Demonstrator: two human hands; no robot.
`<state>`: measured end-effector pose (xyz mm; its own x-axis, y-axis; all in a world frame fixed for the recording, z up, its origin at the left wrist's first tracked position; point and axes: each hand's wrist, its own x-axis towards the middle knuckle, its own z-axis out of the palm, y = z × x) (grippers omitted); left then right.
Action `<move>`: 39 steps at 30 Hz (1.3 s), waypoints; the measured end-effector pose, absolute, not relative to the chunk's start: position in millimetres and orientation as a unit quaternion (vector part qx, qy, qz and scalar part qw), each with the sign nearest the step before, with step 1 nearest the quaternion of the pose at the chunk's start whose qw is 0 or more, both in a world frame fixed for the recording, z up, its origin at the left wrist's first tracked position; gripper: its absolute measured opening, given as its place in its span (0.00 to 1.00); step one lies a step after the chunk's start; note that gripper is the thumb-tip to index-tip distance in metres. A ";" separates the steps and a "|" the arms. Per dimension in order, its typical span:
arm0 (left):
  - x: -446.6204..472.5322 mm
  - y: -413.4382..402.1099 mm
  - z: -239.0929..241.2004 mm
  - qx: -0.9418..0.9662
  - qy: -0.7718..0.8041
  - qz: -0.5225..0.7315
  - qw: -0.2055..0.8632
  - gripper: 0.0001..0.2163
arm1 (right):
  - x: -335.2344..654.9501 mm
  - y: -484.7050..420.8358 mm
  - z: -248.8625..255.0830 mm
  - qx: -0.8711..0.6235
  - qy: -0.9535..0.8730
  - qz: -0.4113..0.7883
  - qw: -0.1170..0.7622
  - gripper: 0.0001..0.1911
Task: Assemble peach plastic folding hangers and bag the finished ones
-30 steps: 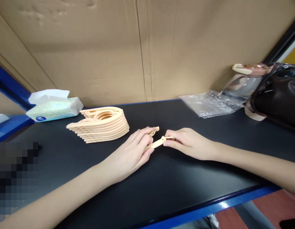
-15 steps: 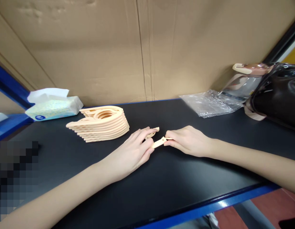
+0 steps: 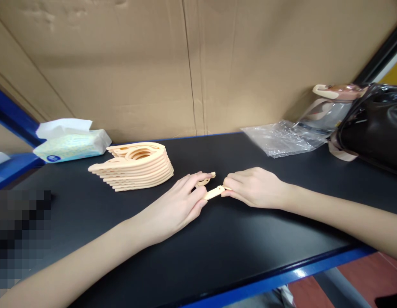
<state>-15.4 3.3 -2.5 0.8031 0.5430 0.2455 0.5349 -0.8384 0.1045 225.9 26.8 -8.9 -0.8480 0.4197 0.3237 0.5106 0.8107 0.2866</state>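
Observation:
A cream plastic folding hanger (image 3: 214,193) is between my hands, just above or on the black tabletop. My left hand (image 3: 182,201) is closed round its body, covering most of it; a curved part pokes out past the fingertips. At the hanger's right end, my right hand (image 3: 249,188) pinches a thin piece that joins it, mostly hidden by the fingers. Left of my left hand stands a neat stack of folded hangers (image 3: 140,171) in the same cream colour.
A tissue pack (image 3: 73,143) lies at the back left. At the back right are a clear plastic bag (image 3: 282,139), a drink bottle (image 3: 329,111) and a dark shiny bag (image 3: 374,128). Cardboard (image 3: 137,72) walls off the rear of the black table (image 3: 243,256).
My right hand has tilted slightly, and the thin piece in its fingers has turned a little against the hanger. My left hand has stayed in place.

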 end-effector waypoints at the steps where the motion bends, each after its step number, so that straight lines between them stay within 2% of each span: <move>1: -15.4 3.3 -2.5 0.949 0.284 0.137 0.017 0.10 | 225.8 26.8 -8.3 -0.241 -0.942 -0.198 0.122 0.25; 10: -16.0 3.4 -3.4 0.948 0.284 0.143 0.017 0.09 | 223.9 22.8 -3.5 -0.226 -0.928 -0.268 0.128 0.21; 16: -16.2 2.3 -1.1 0.948 0.289 0.130 0.010 0.10 | 223.1 21.6 -5.1 -0.254 -0.937 -0.175 0.165 0.19; 21: -15.7 2.2 0.0 0.951 0.278 0.131 0.012 0.09 | 221.9 19.8 -5.0 -0.271 -0.944 -0.097 0.161 0.18; 30: -15.5 2.0 0.1 0.949 0.278 0.143 0.030 0.09 | 221.4 18.8 -7.2 -0.272 -0.937 -0.162 0.146 0.18; 39: -16.0 3.3 -2.8 0.949 0.281 0.137 0.028 0.10 | 221.2 22.1 -7.3 -0.296 -0.943 -0.004 0.151 0.16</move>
<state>-16.0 3.3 -2.8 0.8037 0.5420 0.2454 0.5269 -0.8400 0.1296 221.2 22.1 -7.3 -0.7790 0.5568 0.2883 0.5595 0.8249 -0.0811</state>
